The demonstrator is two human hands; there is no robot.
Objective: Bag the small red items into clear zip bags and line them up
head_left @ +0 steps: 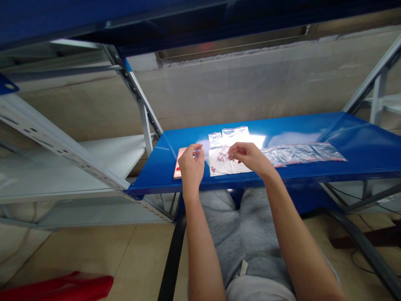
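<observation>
My left hand (192,163) is above the right side of a phone (177,164) with a lit screen. Its fingers are loosely curled and apart, and nothing shows between them. Over a white sheet (232,168), my right hand (247,156) has its thumb and fingertips pinched together; whatever they hold is too small to tell. Small dark-red pieces (222,156) lie scattered by the right fingertips, with a few more red pieces (213,169) at the sheet's near left corner. Clear zip bags (235,133) lie along the far edge of the sheet.
A row of overlapping clear bags (303,154) with reddish contents stretches rightward on the blue shelf (360,138). Another blue shelf (194,25) hangs overhead. Metal uprights (59,138) and pale shelves (90,163) stand at left. Black chair arms (173,259) flank my legs.
</observation>
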